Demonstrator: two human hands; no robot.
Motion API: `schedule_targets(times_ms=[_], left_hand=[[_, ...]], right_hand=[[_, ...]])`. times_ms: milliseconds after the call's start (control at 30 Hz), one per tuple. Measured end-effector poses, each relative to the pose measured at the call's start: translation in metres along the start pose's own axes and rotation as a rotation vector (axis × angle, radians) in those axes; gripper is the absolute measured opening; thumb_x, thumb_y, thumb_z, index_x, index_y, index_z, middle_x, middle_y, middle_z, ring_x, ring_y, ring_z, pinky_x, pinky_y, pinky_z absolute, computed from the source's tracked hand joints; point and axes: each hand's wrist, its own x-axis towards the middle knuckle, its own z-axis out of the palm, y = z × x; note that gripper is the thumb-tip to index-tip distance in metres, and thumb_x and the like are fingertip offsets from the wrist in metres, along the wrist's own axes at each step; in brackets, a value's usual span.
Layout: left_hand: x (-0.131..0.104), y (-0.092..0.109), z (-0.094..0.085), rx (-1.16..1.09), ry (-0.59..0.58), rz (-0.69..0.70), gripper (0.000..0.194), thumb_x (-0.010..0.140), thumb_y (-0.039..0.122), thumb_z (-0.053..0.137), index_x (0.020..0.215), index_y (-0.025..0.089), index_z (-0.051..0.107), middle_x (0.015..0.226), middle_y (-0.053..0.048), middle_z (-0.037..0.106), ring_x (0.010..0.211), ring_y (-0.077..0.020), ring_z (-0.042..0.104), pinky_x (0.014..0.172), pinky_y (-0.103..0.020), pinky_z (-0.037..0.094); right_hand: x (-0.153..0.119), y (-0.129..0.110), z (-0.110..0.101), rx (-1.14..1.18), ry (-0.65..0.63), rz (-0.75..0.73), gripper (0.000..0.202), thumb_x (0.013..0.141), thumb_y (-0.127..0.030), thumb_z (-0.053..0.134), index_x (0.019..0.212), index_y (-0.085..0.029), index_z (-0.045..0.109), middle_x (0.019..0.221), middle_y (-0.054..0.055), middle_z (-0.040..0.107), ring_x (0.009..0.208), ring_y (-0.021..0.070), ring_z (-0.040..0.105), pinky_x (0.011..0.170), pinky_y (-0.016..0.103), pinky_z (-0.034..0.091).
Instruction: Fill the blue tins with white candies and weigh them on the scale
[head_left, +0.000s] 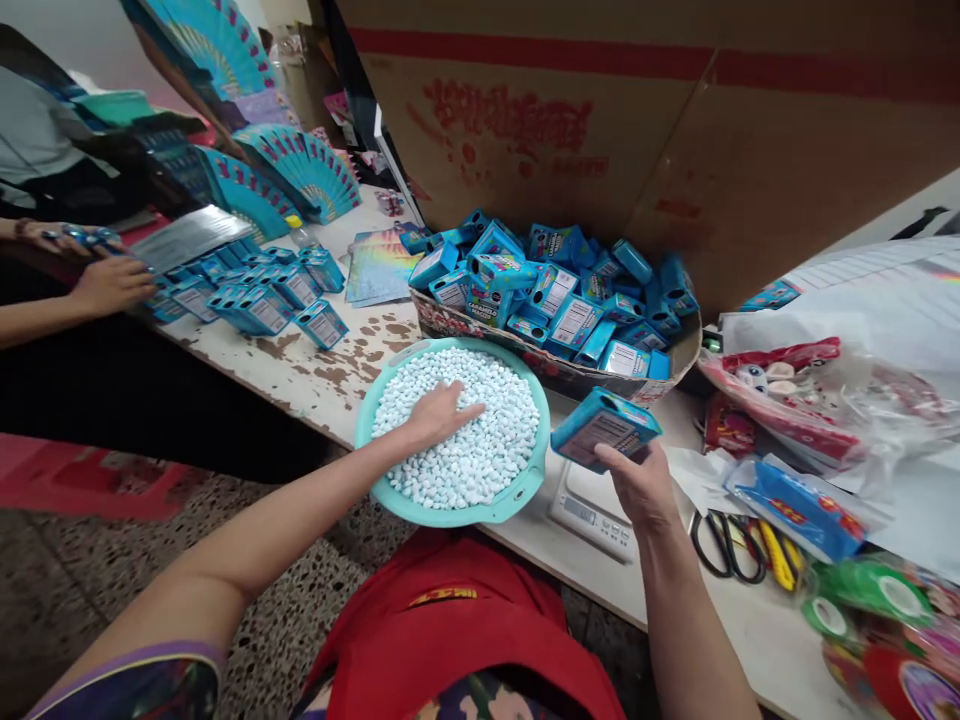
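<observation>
My left hand [439, 415] reaches into a turquoise basin [531, 480] heaped with small white and pale blue candies [480, 455]. Its thumb lies apart from the other fingers, and some fingertips are sunk among the candies. To the right of the basin, my right hand [645, 480] grips a blue candy box [606, 428], thumb on the near face and its printed panel towards me. Below that box a white digital scale [596, 510] rests on the table. Behind, a cut-down carton [540, 362] is piled with similar blue boxes [574, 320].
Scissors [726, 545], a yellow cutter [778, 555], green tape rolls [870, 590] and plastic packets [795, 505] lie at right. At left, another person's hands [112, 280] work beside rows of blue boxes [259, 305]. A large cardboard panel [645, 130] stands behind.
</observation>
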Motion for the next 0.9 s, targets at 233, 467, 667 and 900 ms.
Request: schedule_targets(times_ms=[233, 467, 667, 900], left_hand=[[0.005, 0.012, 0.003, -0.557, 0.125, -0.196, 0.032, 0.066, 0.048, 0.075, 0.077, 0.02, 0.063, 0.101, -0.013, 0.071, 0.113, -0.0372, 0.061, 0.091, -0.04, 0.047], [-0.003, 0.025, -0.011, -1.214, 0.089, -0.296, 0.033, 0.064, 0.042, 0.076, 0.08, 0.02, 0.057, 0.073, -0.003, 0.062, 0.056, -0.0132, 0.058, 0.045, -0.021, 0.038], [-0.01, 0.062, -0.043, -1.523, 0.073, -0.204, 0.029, 0.066, 0.035, 0.073, 0.075, 0.018, 0.051, 0.058, 0.003, 0.054, 0.04, -0.0066, 0.046, 0.035, -0.016, 0.027], [-0.007, 0.09, -0.042, -1.659, 0.263, 0.026, 0.035, 0.06, 0.034, 0.078, 0.078, 0.019, 0.052, 0.061, 0.004, 0.059, 0.049, -0.0113, 0.059, 0.047, -0.021, 0.046]], right_hand=[[0.01, -0.004, 0.045, 0.046, -0.023, -0.047, 0.049, 0.062, -0.05, 0.086, 0.094, -0.02, 0.066, 0.094, 0.006, 0.075, 0.086, 0.023, 0.07, 0.087, 0.042, 0.055], [0.0, -0.033, 0.074, -0.272, -0.123, -0.178, 0.051, 0.063, -0.045, 0.086, 0.104, -0.024, 0.066, 0.094, 0.001, 0.074, 0.085, 0.0207, 0.067, 0.079, 0.035, 0.054], [-0.001, -0.035, 0.1, -0.604, -0.212, -0.336, 0.043, 0.067, -0.05, 0.081, 0.097, -0.021, 0.068, 0.092, 0.004, 0.072, 0.084, 0.0229, 0.066, 0.08, 0.036, 0.051], [0.0, -0.033, 0.129, -0.812, -0.212, -0.376, 0.035, 0.071, -0.042, 0.075, 0.099, -0.022, 0.067, 0.096, 0.004, 0.073, 0.085, 0.0234, 0.067, 0.077, 0.034, 0.048]])
